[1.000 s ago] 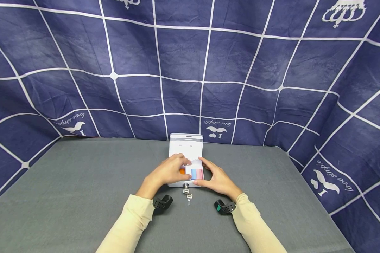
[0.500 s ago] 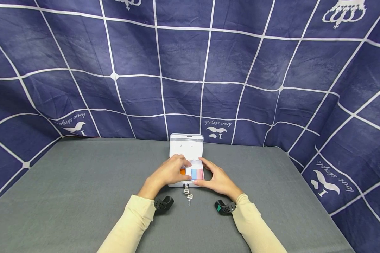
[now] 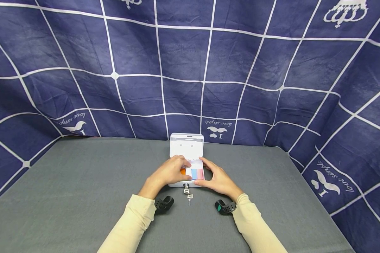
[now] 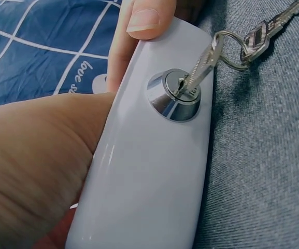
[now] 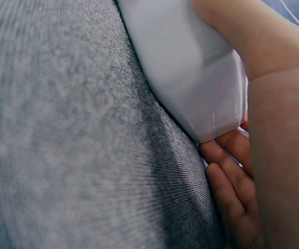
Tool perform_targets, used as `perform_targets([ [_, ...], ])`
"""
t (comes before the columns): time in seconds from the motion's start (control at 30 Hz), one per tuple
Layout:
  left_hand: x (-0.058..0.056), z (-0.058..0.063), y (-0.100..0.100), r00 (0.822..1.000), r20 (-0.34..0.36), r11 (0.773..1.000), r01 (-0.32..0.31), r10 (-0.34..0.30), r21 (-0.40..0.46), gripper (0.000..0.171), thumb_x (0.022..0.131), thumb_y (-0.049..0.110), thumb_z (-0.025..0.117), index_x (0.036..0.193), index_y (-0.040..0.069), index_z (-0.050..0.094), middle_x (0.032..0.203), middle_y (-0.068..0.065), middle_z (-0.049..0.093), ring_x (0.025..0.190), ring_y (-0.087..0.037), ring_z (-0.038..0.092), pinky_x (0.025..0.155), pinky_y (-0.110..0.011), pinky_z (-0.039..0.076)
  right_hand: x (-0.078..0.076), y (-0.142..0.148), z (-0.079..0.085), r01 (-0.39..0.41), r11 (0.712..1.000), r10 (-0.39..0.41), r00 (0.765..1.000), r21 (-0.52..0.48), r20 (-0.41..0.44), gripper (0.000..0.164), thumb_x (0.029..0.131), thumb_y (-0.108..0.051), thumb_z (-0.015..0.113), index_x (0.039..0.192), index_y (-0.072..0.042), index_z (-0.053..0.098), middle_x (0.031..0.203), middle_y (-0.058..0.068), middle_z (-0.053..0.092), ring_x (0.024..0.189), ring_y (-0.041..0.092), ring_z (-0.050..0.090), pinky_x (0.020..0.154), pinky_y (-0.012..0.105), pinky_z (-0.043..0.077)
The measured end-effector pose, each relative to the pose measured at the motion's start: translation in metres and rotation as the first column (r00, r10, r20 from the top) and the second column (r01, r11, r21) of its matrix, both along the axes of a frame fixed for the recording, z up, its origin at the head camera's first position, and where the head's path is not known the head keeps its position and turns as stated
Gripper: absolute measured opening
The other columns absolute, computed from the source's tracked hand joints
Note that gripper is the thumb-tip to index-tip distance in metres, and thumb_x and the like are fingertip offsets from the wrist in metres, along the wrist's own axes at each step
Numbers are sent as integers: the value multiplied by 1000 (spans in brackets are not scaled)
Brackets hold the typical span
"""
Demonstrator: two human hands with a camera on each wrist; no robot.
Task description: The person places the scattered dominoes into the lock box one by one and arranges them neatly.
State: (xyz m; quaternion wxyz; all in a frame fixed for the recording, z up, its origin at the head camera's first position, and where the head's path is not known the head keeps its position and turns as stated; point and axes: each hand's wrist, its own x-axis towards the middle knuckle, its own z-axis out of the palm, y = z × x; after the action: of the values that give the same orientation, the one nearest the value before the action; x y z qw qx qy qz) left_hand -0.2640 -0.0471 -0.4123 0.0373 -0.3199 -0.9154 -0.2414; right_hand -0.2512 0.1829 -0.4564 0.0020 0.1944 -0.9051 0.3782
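Observation:
A white lockable box [image 3: 186, 147] stands on the grey surface with its lid raised, in the head view. My left hand [image 3: 166, 171] reaches into it from the left, thumb and fingers curled around a slim white piece [image 3: 188, 171]. Beside that piece lie a blue piece [image 3: 194, 174] and a pink piece [image 3: 200, 174]; something orange [image 3: 183, 171] shows partly under my left hand. My right hand [image 3: 217, 180] grips the box's right side, its thumb on the front edge. A key [image 4: 203, 65] sits in the front lock [image 4: 172, 98], with a second key [image 4: 268, 36] hanging from its ring.
The grey cloth-covered table [image 3: 82, 182] extends around the box. Behind and at the sides hangs a dark blue curtain [image 3: 183, 95] with white grid lines. Black bands with cameras are worn on the left wrist [image 3: 164, 203] and right wrist [image 3: 225, 207].
Hardly anything differs. Both hands keep their places at the box, and the box, its contents and the keys stay put.

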Motion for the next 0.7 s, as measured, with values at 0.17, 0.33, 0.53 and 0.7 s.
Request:
perform_targets([
  [0.17, 0, 0, -1, 1000, -1, 1000, 1, -1, 1, 38, 77, 26, 86, 105, 4, 76, 91, -6, 67, 84, -16, 53, 75, -28, 45, 0, 0, 0, -3, 1000, 3, 1000, -1, 2, 92, 76, -59, 80, 153, -34, 38, 153, 2, 48, 134, 23, 54, 114, 47, 41],
  [0.33, 1, 0, -1, 1000, -7, 1000, 16, -16, 3, 35, 76, 24, 87, 103, 4, 76, 87, -5, 65, 82, -16, 52, 74, -27, 44, -1, 0, 0, -9, 1000, 9, 1000, -4, -3, 92, 75, -59, 80, 153, -33, 38, 152, 2, 49, 134, 23, 54, 114, 48, 41],
  [0.53, 0, 1, 0, 999, -6, 1000, 31, -31, -5, 34, 75, 24, 87, 102, 5, 76, 84, -3, 65, 80, -15, 52, 72, -25, 44, -1, 0, 0, 5, 1000, -6, 1000, -6, -4, 93, 74, -59, 82, 153, -34, 39, 151, 1, 50, 134, 21, 54, 114, 47, 42],
  [0.7, -1, 0, 0, 1000, 9, 1000, 24, -24, -8, 34, 75, 24, 87, 101, 5, 76, 84, -3, 65, 80, -14, 51, 72, -25, 44, 0, -1, 0, 8, 1000, -8, 1000, -2, -2, 92, 74, -59, 81, 152, -35, 39, 152, 1, 49, 134, 22, 54, 113, 48, 42],
])
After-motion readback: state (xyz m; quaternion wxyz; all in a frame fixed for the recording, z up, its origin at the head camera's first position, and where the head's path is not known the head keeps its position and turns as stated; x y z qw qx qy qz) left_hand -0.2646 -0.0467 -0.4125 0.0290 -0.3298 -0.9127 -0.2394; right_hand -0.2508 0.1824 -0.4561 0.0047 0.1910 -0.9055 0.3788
